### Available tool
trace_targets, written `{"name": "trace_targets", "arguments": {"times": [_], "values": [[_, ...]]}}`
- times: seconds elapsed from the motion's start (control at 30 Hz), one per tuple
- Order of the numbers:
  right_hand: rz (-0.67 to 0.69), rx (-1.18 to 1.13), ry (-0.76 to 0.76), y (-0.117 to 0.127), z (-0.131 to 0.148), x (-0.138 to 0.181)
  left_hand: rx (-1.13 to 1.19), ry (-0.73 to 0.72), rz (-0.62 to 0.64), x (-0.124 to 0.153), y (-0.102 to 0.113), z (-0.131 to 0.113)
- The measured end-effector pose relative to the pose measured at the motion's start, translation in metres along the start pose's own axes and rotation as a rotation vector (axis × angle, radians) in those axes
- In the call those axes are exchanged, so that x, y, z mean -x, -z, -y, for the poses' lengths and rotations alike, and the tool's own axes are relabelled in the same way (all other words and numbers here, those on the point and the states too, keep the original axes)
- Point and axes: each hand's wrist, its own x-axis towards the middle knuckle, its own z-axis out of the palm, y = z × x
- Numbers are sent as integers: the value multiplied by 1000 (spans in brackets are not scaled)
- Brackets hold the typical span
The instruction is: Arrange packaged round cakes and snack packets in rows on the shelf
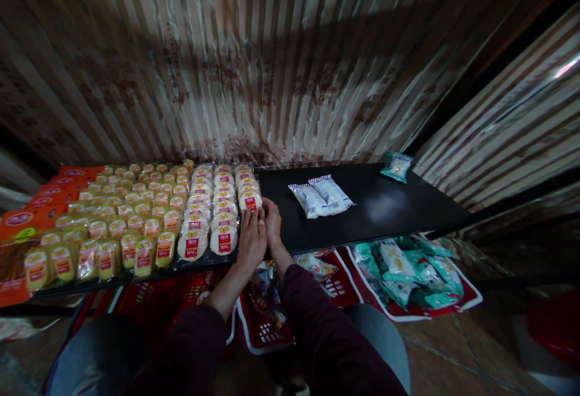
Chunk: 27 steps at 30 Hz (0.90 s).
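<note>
My left hand point(252, 240) and my right hand point(272, 223) meet at the near end of the rightmost row of wrapped round white cakes point(250, 201). The left fingers lie together over the front of that row. Against its right side, the right fingers are curled close to the left ones. Exactly what lies beneath them is hidden, though a cake with a red label shows just beyond the fingertips. Two more rows of wrapped white cakes point(224, 240) stand beside my left hand, with several rows of yellow wrapped cakes point(144, 256) farther left.
Orange packets point(20, 219) line the left end of the black shelf point(362, 217). Two white packets point(322, 196) lie to the right, and a teal packet point(397, 167) sits farther back. Underneath are red baskets, one with teal packets point(408, 269). A striped curtain point(272, 69) hangs behind.
</note>
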Motion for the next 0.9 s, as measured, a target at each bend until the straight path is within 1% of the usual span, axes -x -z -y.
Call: {"name": "trace_targets", "arguments": {"times": [0.17, 0.4, 0.47, 0.57, 0.7, 0.83, 0.9], "values": [[9, -4, -2, -1, -5, 1, -5, 23, 5, -4, -2, 6], [1, 243, 105, 2, -3, -2, 30, 5, 8, -5, -3, 10], [8, 262, 89, 0, -1, -6, 19, -14, 8, -4, -2, 10], [65, 277, 29, -3, 3, -14, -19, -22, 11, -2, -1, 8], [146, 296, -47, -3, 9, -26, -143, -17, 68, -1, -2, 4], [216, 251, -87, -2, 13, -33, -204, -43, 101, -2, -4, 4], [235, 219, -81, -2, 14, -33, -213, -43, 98, -5, -6, 6]]}}
